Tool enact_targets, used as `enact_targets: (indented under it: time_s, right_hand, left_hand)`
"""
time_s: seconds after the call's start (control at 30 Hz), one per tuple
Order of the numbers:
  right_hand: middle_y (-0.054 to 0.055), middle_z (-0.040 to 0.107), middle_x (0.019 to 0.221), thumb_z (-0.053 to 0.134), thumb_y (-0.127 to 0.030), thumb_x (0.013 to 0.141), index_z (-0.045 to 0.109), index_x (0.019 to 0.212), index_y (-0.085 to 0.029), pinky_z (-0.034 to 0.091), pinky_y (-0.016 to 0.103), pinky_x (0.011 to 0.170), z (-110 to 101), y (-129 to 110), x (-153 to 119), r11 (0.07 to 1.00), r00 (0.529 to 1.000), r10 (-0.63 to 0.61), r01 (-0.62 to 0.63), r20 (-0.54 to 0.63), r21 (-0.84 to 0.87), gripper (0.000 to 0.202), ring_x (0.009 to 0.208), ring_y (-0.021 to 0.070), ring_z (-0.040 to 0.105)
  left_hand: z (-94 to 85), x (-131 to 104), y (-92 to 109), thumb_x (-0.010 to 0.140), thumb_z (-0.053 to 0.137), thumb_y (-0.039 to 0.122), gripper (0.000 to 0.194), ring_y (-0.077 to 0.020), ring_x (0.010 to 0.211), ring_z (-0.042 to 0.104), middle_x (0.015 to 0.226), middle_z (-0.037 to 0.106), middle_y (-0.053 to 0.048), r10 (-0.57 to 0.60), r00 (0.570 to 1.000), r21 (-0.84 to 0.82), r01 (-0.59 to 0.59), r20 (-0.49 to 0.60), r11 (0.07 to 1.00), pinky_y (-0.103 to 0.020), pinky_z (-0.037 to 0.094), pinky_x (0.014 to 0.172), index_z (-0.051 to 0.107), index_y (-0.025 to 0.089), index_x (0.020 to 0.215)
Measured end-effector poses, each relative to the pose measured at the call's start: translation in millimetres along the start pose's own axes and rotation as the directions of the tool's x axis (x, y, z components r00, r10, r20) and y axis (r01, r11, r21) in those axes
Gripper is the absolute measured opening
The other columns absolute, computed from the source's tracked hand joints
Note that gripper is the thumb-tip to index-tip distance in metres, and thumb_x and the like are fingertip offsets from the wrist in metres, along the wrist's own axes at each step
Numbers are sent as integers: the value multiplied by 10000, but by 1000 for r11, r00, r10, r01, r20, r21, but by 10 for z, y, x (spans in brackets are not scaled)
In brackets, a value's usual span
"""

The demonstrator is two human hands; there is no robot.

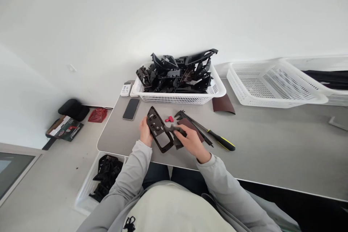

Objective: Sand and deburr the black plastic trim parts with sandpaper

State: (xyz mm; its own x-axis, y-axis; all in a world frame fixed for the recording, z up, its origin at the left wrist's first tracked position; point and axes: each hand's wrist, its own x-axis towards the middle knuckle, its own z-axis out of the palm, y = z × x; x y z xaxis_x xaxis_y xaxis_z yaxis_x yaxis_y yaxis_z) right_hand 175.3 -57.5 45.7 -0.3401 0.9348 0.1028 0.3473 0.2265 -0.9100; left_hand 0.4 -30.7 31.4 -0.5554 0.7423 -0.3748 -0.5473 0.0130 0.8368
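My left hand (146, 133) is closed on the left edge of a dark plastic trim panel (156, 125), which is tilted up above the table. The panel has a large rectangular opening at its lower end and small moulded features above. My right hand (192, 141) is closed round a dark grey, crumpled cloth-like piece (178, 142), one end of it at the panel's right edge. Whether that end touches the panel I cannot tell. Just beyond lie a small red clip-like piece (169, 119), a black caliper (194, 125), a brown sandpaper sheet (198, 136) and a yellow-and-black handled tool (221, 141).
At the back, a white basket (176, 98) is heaped with black plastic parts. More white baskets (274, 102) stand to its right. A phone (131, 109) lies on the left, and another brown sheet (224, 105) lies by the basket. Below, a floor bin (84, 188) holds black parts.
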Motion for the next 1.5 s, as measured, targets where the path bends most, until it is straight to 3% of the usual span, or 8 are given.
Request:
enact_targets:
  time_s: [0.2,0.4,0.5,0.67,0.83,1.1,1.3,1.5]
  right_hand:
    - [-37,488,508,490,-218,742,523,574,-209,333,247,454,-116,65,0,978,964,42,14,263,-207,171,469,111,424]
    - [-8,584,642,455,-321,826,607,802,-196,403,257,522,-78,-4,-48,999,990,0,5,143,-37,198,552,134,518]
    - [-8,556,572,464,-231,792,589,704,-201,372,261,511,-27,49,-28,975,983,27,13,181,-220,156,517,140,500]
    - [27,595,630,466,-234,820,595,745,-201,417,289,571,-42,92,-25,938,988,-16,-39,-156,-346,152,593,182,569]
    - [61,650,878,465,-255,876,644,953,-216,492,299,716,259,-83,-102,941,948,-317,317,18,-123,199,802,186,627]
    - [62,639,780,487,-293,847,612,876,-180,486,329,654,124,218,82,980,919,-113,41,-378,-193,171,727,208,603]
    - [54,646,884,505,-259,873,621,954,-206,494,323,753,111,31,4,967,923,-250,222,-291,-127,152,828,189,617]
    - [65,633,833,479,-273,904,634,943,-194,489,303,667,131,-78,130,899,890,-350,232,-292,-371,178,757,193,621]
  left_hand:
    - [-35,45,38,683,629,331,230,-82,440,472,497,511,62,1,997,-38,-4,-79,999,-207,363,475,488,176,588]
    - [-55,91,39,679,617,316,208,-76,444,470,501,510,64,15,998,-45,-17,-57,999,-201,374,483,487,175,598]
    - [-61,90,-7,680,615,346,237,-74,442,454,505,493,69,43,998,-10,-44,-54,999,-203,363,480,469,181,593]
    - [-85,88,-30,702,604,368,266,-73,452,428,506,447,79,121,991,34,-119,-65,992,-205,347,490,442,191,586]
    - [-17,-8,-41,727,614,315,294,-69,472,387,494,431,68,186,983,155,-184,3,971,-199,313,486,440,183,531]
    - [31,-83,24,749,595,276,130,-81,543,508,597,549,50,93,990,-5,-94,-104,996,-203,392,560,543,161,719]
    - [73,-160,-23,690,680,281,210,-99,599,577,683,617,23,-75,991,-88,85,112,992,-221,438,604,548,163,803]
    - [104,-346,-13,645,732,331,444,-117,607,600,719,654,12,-112,955,89,90,277,992,-218,441,569,519,200,1012]
